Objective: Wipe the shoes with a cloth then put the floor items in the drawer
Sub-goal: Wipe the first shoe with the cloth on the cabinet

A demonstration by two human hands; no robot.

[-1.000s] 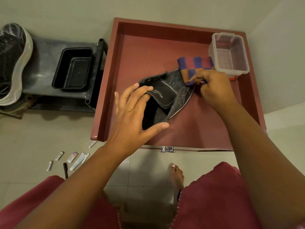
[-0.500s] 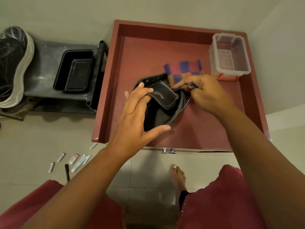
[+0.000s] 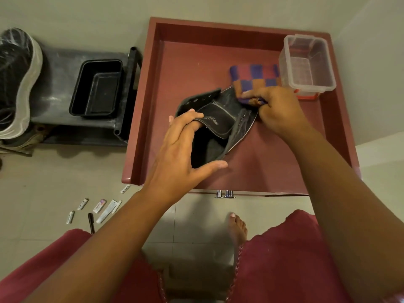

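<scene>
A black shoe (image 3: 220,127) lies over the open red drawer (image 3: 196,62), its tongue pulled back. My left hand (image 3: 185,154) grips the shoe at its opening, fingers over the tongue and thumb under the heel side. My right hand (image 3: 277,110) pinches a checkered blue, red and orange cloth (image 3: 255,77) against the shoe's front. Several small items (image 3: 102,207), tubes, packets and a dark pen, lie on the floor tiles at the lower left.
A clear plastic box (image 3: 308,62) sits in the drawer's far right corner. A black tray (image 3: 98,88) rests on a dark low rack (image 3: 56,68) to the left, with another shoe (image 3: 17,79) beside it. My bare foot (image 3: 237,226) stands below the drawer handle (image 3: 225,193).
My right hand with the cloth slid left along the shoe, then back right toward the clear box. My left hand kept its hold on the shoe.
</scene>
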